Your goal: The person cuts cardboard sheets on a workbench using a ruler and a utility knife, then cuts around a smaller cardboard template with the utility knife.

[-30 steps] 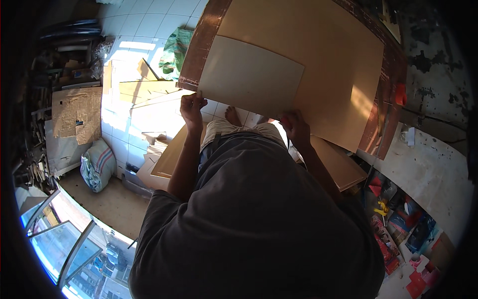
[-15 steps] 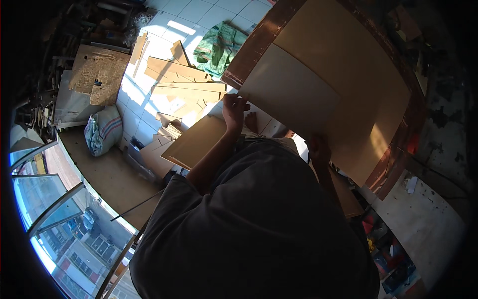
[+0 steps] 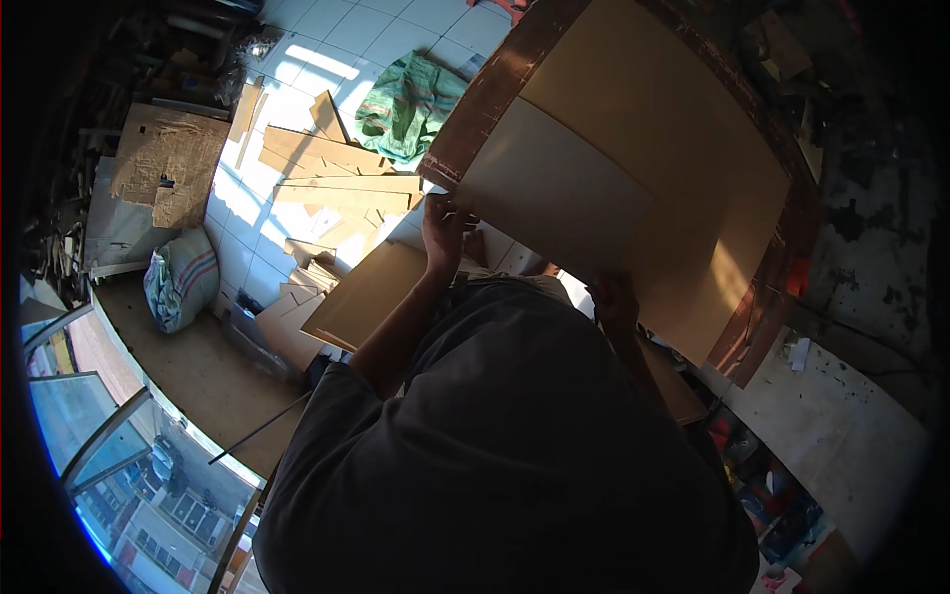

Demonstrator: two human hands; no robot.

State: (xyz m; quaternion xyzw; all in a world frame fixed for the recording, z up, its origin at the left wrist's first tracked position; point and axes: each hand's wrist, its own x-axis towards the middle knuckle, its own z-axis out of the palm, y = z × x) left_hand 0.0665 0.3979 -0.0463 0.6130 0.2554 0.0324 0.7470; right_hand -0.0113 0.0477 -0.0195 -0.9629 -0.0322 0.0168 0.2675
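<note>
A smaller greyish sheet of board lies over a large brown sheet of board on a worn reddish-brown worktable. My left hand is at the grey sheet's near left corner, its fingers closed on the edge. At the near edge, further right, my right hand grips the same sheet. Shadow hides part of the right hand's fingers.
Cut board strips lie on the white tiled floor, with a green sack beyond. Left of my arm stands a brown panel. A stuffed white sack is further left; a pale worn board is at right.
The whole view has shifted, so everything sits slightly further left in the picture. Both hands stay at the grey sheet's near edge, with little visible change in their grip.
</note>
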